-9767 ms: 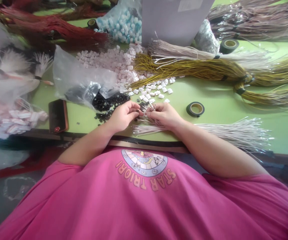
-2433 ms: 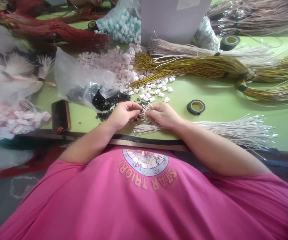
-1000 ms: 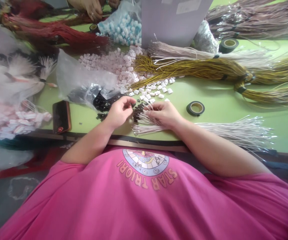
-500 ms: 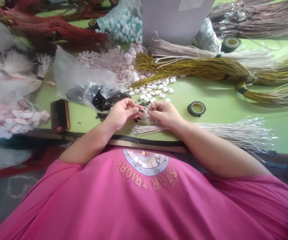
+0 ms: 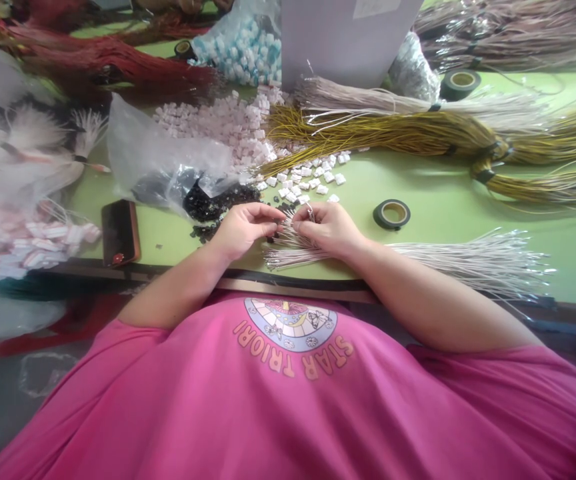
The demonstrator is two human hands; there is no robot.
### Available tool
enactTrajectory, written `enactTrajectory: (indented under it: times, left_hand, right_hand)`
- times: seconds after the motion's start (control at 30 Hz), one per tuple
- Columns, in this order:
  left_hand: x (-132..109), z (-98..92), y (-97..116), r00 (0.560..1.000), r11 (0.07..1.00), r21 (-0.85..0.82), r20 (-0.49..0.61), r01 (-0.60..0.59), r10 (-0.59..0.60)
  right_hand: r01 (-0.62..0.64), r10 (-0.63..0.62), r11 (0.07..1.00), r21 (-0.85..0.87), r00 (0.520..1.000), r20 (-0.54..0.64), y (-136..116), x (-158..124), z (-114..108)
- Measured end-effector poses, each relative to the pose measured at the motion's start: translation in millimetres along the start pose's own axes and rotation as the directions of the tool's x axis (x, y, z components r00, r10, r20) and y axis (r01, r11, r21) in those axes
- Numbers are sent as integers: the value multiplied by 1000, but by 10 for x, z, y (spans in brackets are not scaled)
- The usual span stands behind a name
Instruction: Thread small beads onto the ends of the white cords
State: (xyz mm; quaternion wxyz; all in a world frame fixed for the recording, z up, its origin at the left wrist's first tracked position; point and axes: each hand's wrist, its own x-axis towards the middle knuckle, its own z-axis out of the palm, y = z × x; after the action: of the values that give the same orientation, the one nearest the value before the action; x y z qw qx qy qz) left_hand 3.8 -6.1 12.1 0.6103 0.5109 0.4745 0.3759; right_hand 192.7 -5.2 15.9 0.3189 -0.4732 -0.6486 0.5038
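Right hand [image 5: 329,228], head view: thumb and fingers gripped a fan of white wires [image 5: 291,235], tips pointing left. Left hand [image 5: 248,230] was pinched close at those tips; whether it held anything I could not tell. Loose white sheaf [image 5: 478,260] lay on the green table [image 5: 438,207], passing under the right forearm [image 5: 418,293]. Black pieces [image 5: 218,205] lay just beyond the left hand; tape roll [image 5: 392,214] flat, right of both hands; phone [image 5: 120,232] well left.
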Motion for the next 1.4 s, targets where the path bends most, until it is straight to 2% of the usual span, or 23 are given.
enactTrajectory:
  times: [0.17, 0.37, 0.57, 0.9, 1.3, 1.4]
  left_hand:
    - [-9, 10, 3, 999, 989, 140, -10, -51, 53]
    - [-14, 32, 13, 996, 992, 103, -31, -74, 78]
    - [-16, 55, 37, 991, 974, 201, -65, -102, 117]
    - [21, 73, -7, 994, 982, 181, -83, -54, 70]
    - [32, 49, -38, 995, 973, 225, -72, -53, 71]
    - [27, 50, -30, 995, 974, 220, -70, -50, 67]
  right_hand:
    - [0, 0, 999, -54, 1000, -3, 4, -1, 5]
    - [-20, 21, 998, -56, 1000, 8, 1, 1, 2]
    - [-19, 19, 999, -39, 1000, 0, 11, 5, 0]
    - [17, -17, 1000, -8, 1000, 11, 21, 13, 9]
    - [-152, 152, 985, 78, 988, 6, 14, 19, -4]
    - [-160, 160, 985, 67, 987, 2, 16, 24, -1]
